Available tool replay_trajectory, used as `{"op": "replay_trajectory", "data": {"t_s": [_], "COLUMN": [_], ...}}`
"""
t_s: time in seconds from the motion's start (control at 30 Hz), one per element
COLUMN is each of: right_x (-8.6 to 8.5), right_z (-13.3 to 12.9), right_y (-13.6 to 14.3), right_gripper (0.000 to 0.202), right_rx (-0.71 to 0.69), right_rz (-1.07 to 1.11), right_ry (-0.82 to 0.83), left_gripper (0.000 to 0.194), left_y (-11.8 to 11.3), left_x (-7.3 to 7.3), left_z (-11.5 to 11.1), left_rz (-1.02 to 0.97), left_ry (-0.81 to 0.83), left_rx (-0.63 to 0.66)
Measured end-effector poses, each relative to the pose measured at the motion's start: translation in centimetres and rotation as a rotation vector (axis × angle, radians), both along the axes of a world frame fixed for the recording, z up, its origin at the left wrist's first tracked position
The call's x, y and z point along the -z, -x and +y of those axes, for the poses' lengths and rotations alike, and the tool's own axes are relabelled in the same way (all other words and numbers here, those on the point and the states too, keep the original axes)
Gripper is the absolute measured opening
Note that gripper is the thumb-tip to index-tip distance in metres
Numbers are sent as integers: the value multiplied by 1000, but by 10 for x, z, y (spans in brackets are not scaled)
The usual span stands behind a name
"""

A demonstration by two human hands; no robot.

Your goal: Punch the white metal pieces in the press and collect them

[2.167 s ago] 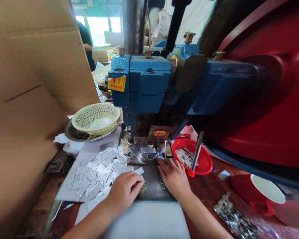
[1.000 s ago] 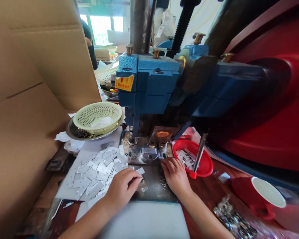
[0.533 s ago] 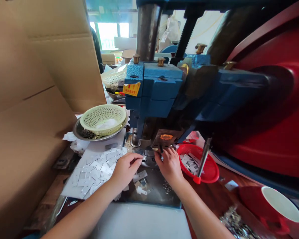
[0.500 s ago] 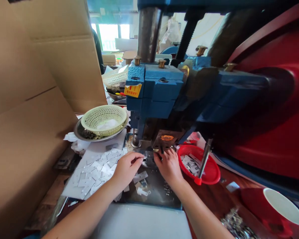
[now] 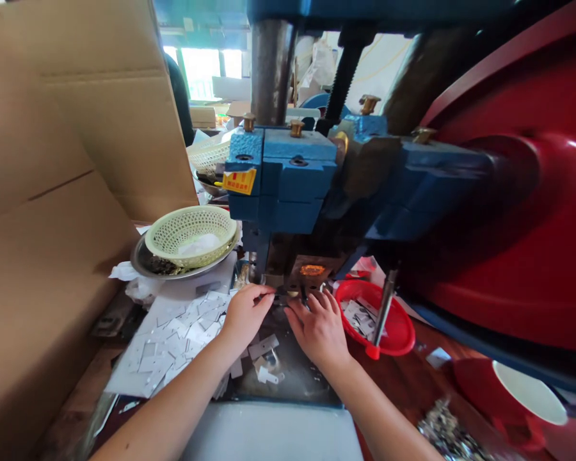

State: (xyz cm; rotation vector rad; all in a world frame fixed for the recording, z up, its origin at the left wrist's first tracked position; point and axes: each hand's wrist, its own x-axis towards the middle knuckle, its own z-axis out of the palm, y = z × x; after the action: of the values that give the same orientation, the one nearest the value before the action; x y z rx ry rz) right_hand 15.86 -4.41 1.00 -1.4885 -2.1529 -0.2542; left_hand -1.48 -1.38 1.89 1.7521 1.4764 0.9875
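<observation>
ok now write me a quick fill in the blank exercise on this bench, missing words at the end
1. The front block of the press is painted ____.
2. In the picture, the heap of flat plates lies to the ____ of the left hand.
3. The round basket near the right hand, with flat pieces inside, is coloured ____.

Missing words: blue; left; red.

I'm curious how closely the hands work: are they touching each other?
Apart: the head view shows a dark gap between the left hand and the right hand.
</observation>
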Motion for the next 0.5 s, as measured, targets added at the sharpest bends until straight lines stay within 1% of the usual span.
{"op": "replay_trajectory", "data": {"t_s": [0.13,0.27,0.43,0.5], "right_x": [3,6,13,17], "right_z": [0,2,5,4], "right_y": [-2,-2,-9,-13], "right_gripper": [20,21,26,27], "right_rx": [-29,-28,-78,-85], "right_rz": [28,80,258,280], "right_ry": [-1,15,16,2], "left_gripper": [19,17,15,15], "left_y": [-3,-8,-14,-16], "left_x": [-2,-4,-1,1], "left_z": [2,3,4,5], "left_rz": [7,31,64,80], "left_ry": [26,58,31,5], "left_rx": [-22,-34,-32,-21]}}
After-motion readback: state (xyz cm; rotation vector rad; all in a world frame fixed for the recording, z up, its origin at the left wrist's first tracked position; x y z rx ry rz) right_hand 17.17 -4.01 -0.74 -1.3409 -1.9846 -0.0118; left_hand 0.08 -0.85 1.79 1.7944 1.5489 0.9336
